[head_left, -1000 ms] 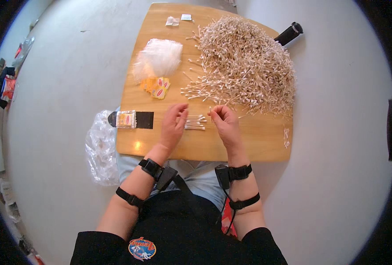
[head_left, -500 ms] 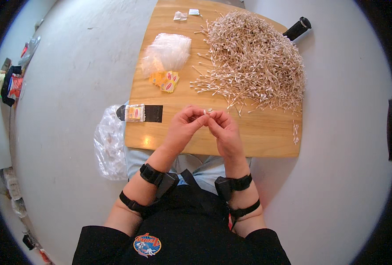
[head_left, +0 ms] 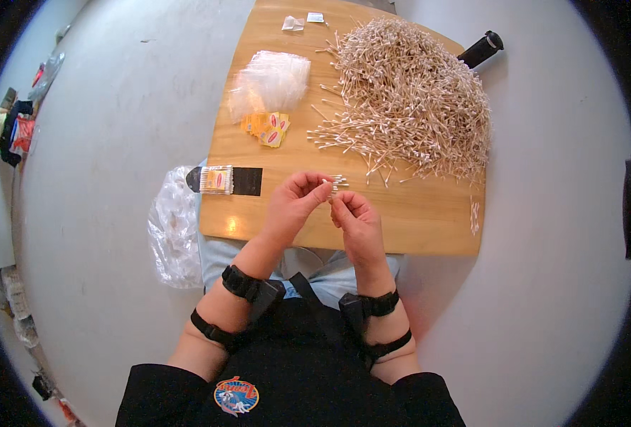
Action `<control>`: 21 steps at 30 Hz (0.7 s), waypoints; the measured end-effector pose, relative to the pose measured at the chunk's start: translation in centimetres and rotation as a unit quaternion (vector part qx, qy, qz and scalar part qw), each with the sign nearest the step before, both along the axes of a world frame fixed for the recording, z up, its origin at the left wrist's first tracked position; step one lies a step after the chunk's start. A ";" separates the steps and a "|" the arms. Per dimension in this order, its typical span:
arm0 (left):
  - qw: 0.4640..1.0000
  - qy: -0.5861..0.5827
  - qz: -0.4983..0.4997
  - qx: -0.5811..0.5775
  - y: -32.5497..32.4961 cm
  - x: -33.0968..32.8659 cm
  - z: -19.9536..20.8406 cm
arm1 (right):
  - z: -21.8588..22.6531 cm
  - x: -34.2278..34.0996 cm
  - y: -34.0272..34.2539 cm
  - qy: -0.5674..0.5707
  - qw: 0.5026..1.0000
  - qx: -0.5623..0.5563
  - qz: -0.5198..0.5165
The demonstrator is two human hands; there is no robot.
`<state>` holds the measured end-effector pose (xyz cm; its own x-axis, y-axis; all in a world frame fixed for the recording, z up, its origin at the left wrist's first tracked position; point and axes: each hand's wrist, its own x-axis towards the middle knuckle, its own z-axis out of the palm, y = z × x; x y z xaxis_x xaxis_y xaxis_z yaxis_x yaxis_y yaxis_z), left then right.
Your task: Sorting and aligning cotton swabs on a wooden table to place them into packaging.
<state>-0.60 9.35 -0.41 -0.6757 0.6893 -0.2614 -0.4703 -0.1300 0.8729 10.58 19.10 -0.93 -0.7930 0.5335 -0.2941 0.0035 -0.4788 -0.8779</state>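
Note:
Over the table's near middle, my left hand (head_left: pixel 298 199) pinches a small bunch of cotton swabs (head_left: pixel 340 181), whose white tips stick out to the right past the fingers. Just below and right of it, my right hand (head_left: pixel 358 220) has thumb and index finger pressed together at the lower end of the bunch; whether a swab is between them is too small to tell. A large heap of loose cotton swabs (head_left: pixel 411 92) covers the far right of the table. Left of my hands lies a filled clear packet of swabs (head_left: pixel 216 179) with a yellow label, on a black strip (head_left: pixel 248 181).
Clear plastic bags (head_left: pixel 269 82) are stacked at the far left of the wooden table (head_left: pixel 287 231), with yellow cards (head_left: pixel 269 128) before them. Several swabs (head_left: pixel 475 215) lie by the right edge. A clear plastic bag (head_left: pixel 173 235) hangs off the left edge. A black cylinder (head_left: pixel 481 50) stands beyond the heap.
My right hand has drawn slightly down and away from the left fingertips. More swab tips now show beyond my left hand, which stays almost in place.

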 end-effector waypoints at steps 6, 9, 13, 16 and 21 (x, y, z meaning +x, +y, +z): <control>1.000 -0.006 -0.002 0.009 -0.3 -0.4 -0.2 | -0.1 -0.3 0.1 -0.006 1.000 -0.003 0.007; 1.000 -0.013 0.004 0.020 -0.2 -0.5 -0.5 | 0.7 -0.5 -0.2 0.000 1.000 0.010 -0.013; 0.998 -0.025 -0.001 0.054 -0.2 -0.6 -0.6 | 0.6 -0.4 -0.1 -0.003 0.999 0.029 -0.029; 0.997 -0.035 0.001 0.062 -0.1 -0.6 -0.2 | 0.3 -0.5 0.0 -0.013 0.998 0.060 -0.027; 0.999 -0.023 -0.008 0.035 -0.5 -0.6 -0.5 | 0.1 -0.4 0.0 -0.030 0.998 0.057 -0.022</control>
<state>-1.18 8.87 -0.94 -0.6529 0.7178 -0.2417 -0.5114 -0.1824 0.8398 10.23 19.09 -0.88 -0.7509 0.6004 -0.2751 0.0383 -0.3762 -0.9257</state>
